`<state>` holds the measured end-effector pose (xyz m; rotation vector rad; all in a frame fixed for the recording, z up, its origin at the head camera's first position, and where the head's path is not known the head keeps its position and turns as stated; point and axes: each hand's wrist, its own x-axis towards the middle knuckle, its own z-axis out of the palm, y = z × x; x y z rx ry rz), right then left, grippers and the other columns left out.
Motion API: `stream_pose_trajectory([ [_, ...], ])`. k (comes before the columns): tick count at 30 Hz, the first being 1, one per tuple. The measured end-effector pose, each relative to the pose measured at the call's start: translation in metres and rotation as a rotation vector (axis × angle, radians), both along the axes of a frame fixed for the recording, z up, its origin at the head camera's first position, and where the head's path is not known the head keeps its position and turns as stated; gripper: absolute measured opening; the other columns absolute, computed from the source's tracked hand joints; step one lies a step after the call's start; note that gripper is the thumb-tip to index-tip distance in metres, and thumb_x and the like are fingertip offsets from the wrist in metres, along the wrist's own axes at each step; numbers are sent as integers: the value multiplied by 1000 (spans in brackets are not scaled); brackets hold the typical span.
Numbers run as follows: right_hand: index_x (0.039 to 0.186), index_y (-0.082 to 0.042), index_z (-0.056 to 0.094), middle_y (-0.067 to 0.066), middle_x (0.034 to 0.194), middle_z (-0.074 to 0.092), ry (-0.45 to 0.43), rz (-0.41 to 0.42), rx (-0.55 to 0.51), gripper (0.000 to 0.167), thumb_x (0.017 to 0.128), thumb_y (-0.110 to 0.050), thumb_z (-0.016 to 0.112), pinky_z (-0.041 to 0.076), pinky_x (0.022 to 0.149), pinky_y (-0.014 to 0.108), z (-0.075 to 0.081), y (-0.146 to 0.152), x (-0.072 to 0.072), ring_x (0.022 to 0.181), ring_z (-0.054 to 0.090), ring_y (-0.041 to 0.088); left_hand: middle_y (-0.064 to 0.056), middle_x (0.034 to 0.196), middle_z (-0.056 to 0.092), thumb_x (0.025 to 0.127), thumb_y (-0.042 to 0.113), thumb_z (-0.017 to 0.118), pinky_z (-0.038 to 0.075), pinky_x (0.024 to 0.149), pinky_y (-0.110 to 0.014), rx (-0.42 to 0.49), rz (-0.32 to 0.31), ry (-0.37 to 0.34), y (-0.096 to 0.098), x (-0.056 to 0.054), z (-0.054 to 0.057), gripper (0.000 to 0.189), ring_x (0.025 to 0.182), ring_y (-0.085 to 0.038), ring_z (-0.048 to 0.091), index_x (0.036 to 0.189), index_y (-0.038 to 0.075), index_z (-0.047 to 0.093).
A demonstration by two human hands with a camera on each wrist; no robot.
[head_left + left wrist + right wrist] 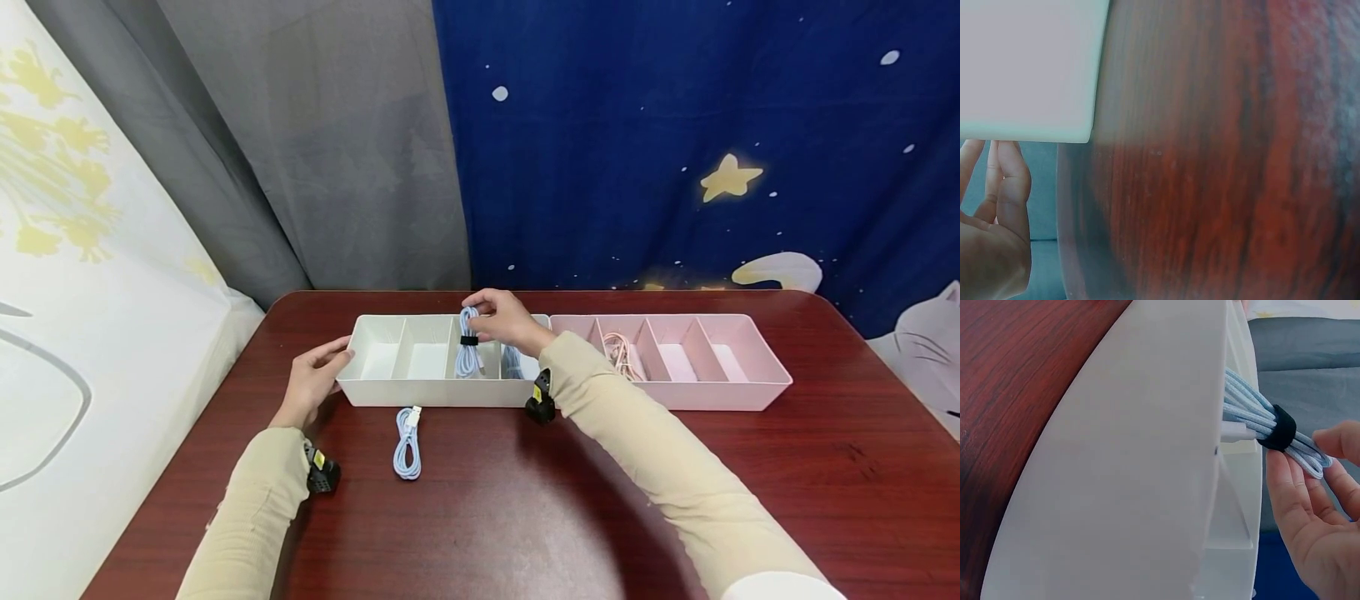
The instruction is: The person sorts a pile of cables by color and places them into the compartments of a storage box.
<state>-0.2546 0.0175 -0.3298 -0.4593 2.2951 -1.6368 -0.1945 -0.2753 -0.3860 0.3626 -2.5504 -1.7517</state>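
Note:
A coiled light-blue cable [468, 350] with a black strap [1280, 427] round it hangs tilted, its lower end inside a middle compartment of the white divided box [420, 393]. My right hand [510, 321] pinches the upper loops of this cable between thumb and fingers. At the left end of the box, my left hand [311, 379] touches the end wall with its fingers fairly straight. In the left wrist view those fingertips are partly hidden by the box. Another bundled blue cable [512, 363] lies in the box's rightmost compartment, partly covered by my right arm.
A loose blue cable coil [407, 446] lies on the reddish-brown table [465, 517] in front of the white box. To the right, a pink divided box [720, 396] stands end to end with it, with a pink cable [619, 354] inside. Curtains [637, 150] hang behind.

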Motion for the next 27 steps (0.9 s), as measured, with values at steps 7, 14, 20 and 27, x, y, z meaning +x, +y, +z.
stream_pose_trajectory([
  [7,113,0,54,12,97,52,-24,12,19,31,82,1,57,50,69,31,1,-2,0,84,53,19,-10,108,50,87,35,55,48,66,-21,-2,1,1,0,0,0,50,80,-7,55,130,13,47],
  [14,114,2,52,12,94,51,-43,3,60,33,81,3,57,50,67,31,1,-4,-1,77,53,19,-13,111,49,87,36,54,49,67,-22,-16,-7,6,0,0,0,50,82,-10,55,131,13,46],
  [20,113,1,54,12,95,50,-51,-7,93,33,81,4,57,51,66,31,-2,-6,-1,75,52,19,-12,109,50,87,36,54,49,66,-22,-11,-1,6,0,0,0,50,81,-8,55,130,13,47],
  [27,112,-2,55,11,97,47,-53,1,124,30,82,2,58,51,65,30,-5,-5,-2,76,51,19,-12,109,49,87,36,54,49,66,-22,-4,-1,4,0,0,0,50,80,-7,55,130,13,47],
])
